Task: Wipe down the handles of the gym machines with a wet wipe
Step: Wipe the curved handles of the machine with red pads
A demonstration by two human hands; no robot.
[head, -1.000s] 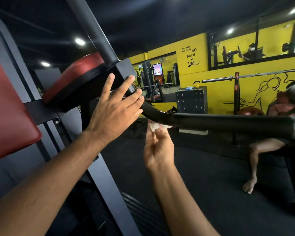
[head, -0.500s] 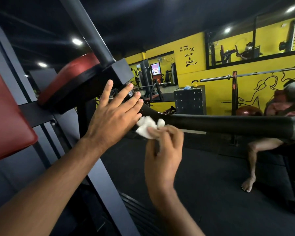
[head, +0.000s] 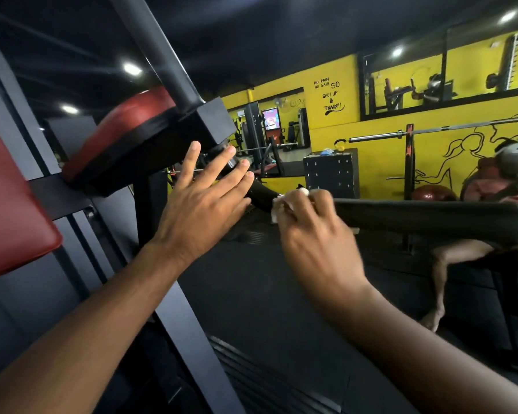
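Note:
A long black foam-covered handle (head: pixel 425 215) runs from the machine's arm out to the right at chest height. My right hand (head: pixel 314 234) is wrapped over the handle near its bend, with a crumpled white wet wipe (head: pixel 277 209) gripped between the fingers and the foam. My left hand (head: pixel 204 201) is held flat, fingers straight and spread, against the inner end of the handle where it meets the black bracket (head: pixel 213 121).
Red pads (head: pixel 123 127) and the machine's dark steel frame (head: pixel 81 258) fill the left side. A person sits on a bench (head: pixel 497 204) at the right, behind the handle's end. A black perforated box (head: pixel 331 171) and a barbell rack (head: pixel 410 162) stand by the yellow wall.
My right hand rose from below the handle with the wipe and closed over the top of it. The left hand has stayed flat at the handle's inner end.

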